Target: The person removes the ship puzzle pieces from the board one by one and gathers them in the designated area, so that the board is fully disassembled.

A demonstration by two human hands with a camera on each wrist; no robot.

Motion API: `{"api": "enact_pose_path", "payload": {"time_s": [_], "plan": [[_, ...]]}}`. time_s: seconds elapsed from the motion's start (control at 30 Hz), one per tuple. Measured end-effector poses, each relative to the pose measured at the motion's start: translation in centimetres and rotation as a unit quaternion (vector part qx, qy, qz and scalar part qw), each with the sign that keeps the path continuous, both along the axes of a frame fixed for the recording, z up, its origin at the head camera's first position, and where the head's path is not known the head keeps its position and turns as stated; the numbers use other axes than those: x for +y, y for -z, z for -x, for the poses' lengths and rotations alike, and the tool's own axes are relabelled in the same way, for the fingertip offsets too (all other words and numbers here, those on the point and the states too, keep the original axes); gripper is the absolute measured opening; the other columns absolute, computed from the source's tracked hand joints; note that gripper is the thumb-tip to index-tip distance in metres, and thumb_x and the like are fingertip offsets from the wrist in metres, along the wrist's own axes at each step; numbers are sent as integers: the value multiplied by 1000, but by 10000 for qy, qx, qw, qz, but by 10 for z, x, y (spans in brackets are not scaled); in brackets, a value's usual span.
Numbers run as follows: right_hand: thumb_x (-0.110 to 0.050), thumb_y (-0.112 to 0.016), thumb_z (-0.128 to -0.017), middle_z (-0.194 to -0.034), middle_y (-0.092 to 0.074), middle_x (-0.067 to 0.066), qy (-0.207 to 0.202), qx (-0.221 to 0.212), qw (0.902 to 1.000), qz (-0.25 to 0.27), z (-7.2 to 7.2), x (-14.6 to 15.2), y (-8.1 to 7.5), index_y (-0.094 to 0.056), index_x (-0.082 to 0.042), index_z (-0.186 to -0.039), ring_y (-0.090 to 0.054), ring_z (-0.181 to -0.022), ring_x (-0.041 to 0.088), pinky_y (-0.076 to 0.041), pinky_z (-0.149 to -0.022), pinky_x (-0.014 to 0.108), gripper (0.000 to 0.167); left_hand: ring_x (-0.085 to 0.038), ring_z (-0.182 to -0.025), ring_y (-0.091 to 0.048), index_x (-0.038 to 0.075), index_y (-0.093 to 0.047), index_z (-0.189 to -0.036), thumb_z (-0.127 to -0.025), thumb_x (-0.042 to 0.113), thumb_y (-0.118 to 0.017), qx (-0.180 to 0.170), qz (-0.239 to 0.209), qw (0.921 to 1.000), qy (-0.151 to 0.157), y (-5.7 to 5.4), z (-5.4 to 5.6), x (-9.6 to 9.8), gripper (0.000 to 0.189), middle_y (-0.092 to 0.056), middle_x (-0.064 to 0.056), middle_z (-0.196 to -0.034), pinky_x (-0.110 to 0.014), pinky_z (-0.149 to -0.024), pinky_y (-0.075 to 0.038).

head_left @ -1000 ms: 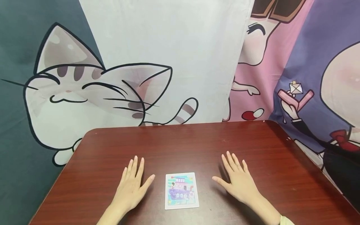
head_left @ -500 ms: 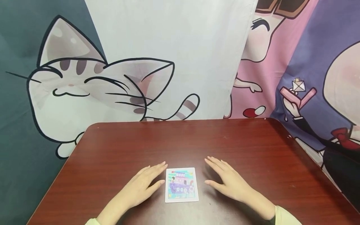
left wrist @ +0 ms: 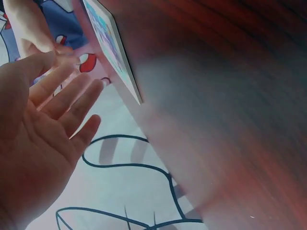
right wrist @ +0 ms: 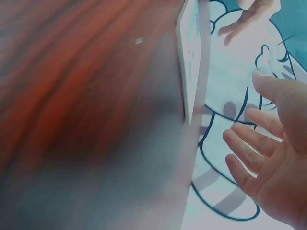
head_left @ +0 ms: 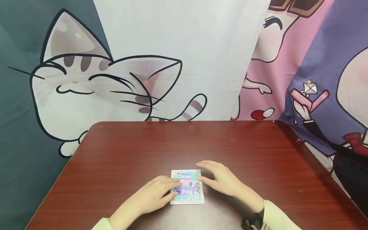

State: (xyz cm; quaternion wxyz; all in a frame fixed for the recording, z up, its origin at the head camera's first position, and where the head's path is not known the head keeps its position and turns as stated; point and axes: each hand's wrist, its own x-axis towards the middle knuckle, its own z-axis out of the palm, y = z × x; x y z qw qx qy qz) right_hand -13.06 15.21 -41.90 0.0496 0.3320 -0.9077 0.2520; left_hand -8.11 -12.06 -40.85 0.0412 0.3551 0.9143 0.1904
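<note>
A flat, white-framed picture board [head_left: 188, 191] lies on the table, printed with a purple ship on a light blue ground; thin lines cross the print. My left hand [head_left: 156, 194] reaches over its left side, relaxed fingers covering part of the picture in the head view. From the other side my right hand [head_left: 222, 179] comes in, thumb and fingertips at the board's upper right edge. Both wrist views show a gap between the fingers and the board [left wrist: 108, 40], and neither the left hand [left wrist: 48, 105] nor the right hand [right wrist: 268, 143] holds anything.
The board rests on a dark red-brown wooden table [head_left: 129, 150] with rounded far corners. Behind it hangs a cloth backdrop [head_left: 215, 57] with cartoon figures, among them a striped cat. A dark band [head_left: 254, 221] shows at the right wrist.
Both hands have moved inward from either side of the board, the left one now over its left side and the right at its right edge. The head view has shifted slightly.
</note>
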Motion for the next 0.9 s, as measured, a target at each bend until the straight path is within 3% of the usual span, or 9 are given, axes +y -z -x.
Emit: {"api": "enact_pose_path", "payload": {"time_s": [0.13, 0.27, 0.37, 0.47, 0.6, 0.9], "plan": [[-45, -61, -87, -122, -61, -5, -312, -210, 9993, -15, 7, -12, -2, -62, -17, -122, -56, -113, 14, -49, -91, 40, 45, -17, -124, -49, 14, -60, -125, -95, 28, -52, -161, 218, 9994, 227, -1, -3, 4, 35, -56, 1, -131, -47, -106, -34], [-42, -60, -89, -113, -64, -6, -630, -555, 9965, -8, 17, -26, -3, -64, -15, -119, -61, -97, 11, -52, -80, 30, 41, -17, -127, -45, 14, -59, -127, -93, 28, -54, -32, 462, 9980, 422, -2, -4, 7, 37, -52, 2, -136, -45, -107, -33], [-39, -61, -89, -107, -66, -4, -788, -677, 9946, -73, 23, -35, -3, -65, -14, -116, -62, -91, 10, -51, -77, 27, 37, -18, -128, -43, 13, -57, -129, -93, 29, -54, 85, 632, 9969, 464, -1, -3, 10, 40, -49, 1, -139, -43, -107, -34], [-40, -61, -88, -104, -66, -4, -935, -785, 9923, -183, 29, -44, 0, -66, -14, -115, -61, -96, 9, -51, -82, 28, 37, -18, -128, -43, 12, -55, -131, -92, 32, -55, 7, 802, 9957, 469, 1, -2, 12, 43, -47, 0, -141, -40, -106, -36], [-39, -63, -87, -102, -65, -5, -1092, -906, 9892, -381, 34, -55, 4, -66, -15, -114, -60, -90, 8, -51, -78, 26, 36, -18, -129, -42, 14, -55, -132, -91, 35, -57, -105, 1015, 9936, 481, 4, -2, 14, 46, -46, -1, -141, -38, -105, -37], [-40, -73, -78, -91, -64, -9, -996, -592, 9878, -1037, 42, -72, 8, -70, -18, -102, -57, -80, 5, -49, -71, 23, 33, -18, -131, -38, 17, -54, -133, -91, 36, -57, -281, 1134, 9922, 439, 2, 0, 17, 46, -43, 1, -144, -37, -104, -39]]}}
